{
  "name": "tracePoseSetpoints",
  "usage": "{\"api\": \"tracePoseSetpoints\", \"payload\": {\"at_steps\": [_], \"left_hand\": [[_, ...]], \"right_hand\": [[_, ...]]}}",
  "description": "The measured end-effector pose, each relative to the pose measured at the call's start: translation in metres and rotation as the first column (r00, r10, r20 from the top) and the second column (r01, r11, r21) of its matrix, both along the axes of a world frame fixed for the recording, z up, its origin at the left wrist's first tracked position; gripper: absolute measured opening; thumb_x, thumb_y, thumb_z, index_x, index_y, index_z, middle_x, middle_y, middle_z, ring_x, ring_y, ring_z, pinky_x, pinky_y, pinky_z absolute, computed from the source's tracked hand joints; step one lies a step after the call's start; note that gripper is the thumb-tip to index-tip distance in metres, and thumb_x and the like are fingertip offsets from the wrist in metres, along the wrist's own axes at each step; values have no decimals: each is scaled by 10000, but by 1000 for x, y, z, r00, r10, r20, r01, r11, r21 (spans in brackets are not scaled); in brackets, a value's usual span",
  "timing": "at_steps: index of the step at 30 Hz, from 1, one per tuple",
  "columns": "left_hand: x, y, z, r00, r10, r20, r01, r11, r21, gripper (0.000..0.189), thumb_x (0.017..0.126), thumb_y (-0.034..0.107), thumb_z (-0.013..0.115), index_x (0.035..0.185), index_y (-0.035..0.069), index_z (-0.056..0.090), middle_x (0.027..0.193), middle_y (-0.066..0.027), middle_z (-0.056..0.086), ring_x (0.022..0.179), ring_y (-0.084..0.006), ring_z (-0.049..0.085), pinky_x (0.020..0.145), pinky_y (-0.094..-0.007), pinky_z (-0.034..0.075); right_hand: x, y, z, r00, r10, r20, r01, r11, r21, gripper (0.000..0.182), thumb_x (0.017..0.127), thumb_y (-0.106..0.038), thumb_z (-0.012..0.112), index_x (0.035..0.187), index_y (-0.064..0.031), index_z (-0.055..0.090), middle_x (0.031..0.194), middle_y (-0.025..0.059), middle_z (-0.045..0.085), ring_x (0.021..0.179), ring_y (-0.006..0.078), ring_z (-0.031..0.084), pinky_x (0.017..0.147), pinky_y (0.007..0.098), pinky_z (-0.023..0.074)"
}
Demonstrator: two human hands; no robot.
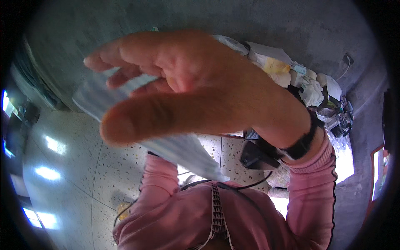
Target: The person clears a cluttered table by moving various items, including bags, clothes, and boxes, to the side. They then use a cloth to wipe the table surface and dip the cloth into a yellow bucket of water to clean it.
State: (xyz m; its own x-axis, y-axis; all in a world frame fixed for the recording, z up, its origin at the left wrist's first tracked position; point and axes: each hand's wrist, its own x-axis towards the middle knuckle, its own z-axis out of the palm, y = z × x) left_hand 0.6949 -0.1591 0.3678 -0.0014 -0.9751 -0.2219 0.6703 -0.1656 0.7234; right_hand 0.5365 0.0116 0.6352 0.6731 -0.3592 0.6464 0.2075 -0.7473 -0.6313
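Note:
My right hand [193,81] is raised close to the camera, palm showing, with a black band [303,145] at its wrist. Its fingers point left and curl a little, and the thumb stands well apart from them with nothing visibly pinched between. Below and behind this hand hangs a thin striped pale cloth [187,153], spreading from the fingers down toward my chest. My left sleeve [161,172] reaches up to the cloth, but my left hand is out of sight behind the cloth and my right hand.
Plastic bags [312,93] and packages are heaped by the grey wall [300,18], near a wall socket [347,58] with a white cord. A black cable [256,184] runs across my front. On the speckled floor [75,156], a yellowish container [123,209] stands beside my left arm.

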Motion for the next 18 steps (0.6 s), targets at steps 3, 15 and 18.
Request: {"api": "tracePoseSetpoints", "payload": {"at_steps": [3,15,18], "left_hand": [[-38,16,-35,970,-70,-235,76,997,19,287,891,181,507,1149,58,478,1009,-91,515,886,-195,502,773,-359,424],[-73,66,-14,771,-316,-552,294,947,-132,424,885,174,511,1269,63,369,1205,-111,434,1090,-223,421,924,-396,345],[-65,90,-19,707,-413,-574,430,895,-114,461,884,172,512,1299,64,341,1253,-116,413,1141,-230,400,962,-405,325]], "right_hand": [[-11,-34,-19,995,-94,-40,95,995,14,702,750,-419,675,1251,10,436,1200,192,517,1097,283,515,867,342,452],[-118,-49,-219,996,46,82,-93,372,923,868,622,-231,811,1319,-8,345,1264,112,472,1166,214,447,998,340,338],[-147,-46,-213,944,-322,-69,237,517,823,651,643,-87,775,1212,1,470,1110,77,571,999,163,544,904,298,427]]}}
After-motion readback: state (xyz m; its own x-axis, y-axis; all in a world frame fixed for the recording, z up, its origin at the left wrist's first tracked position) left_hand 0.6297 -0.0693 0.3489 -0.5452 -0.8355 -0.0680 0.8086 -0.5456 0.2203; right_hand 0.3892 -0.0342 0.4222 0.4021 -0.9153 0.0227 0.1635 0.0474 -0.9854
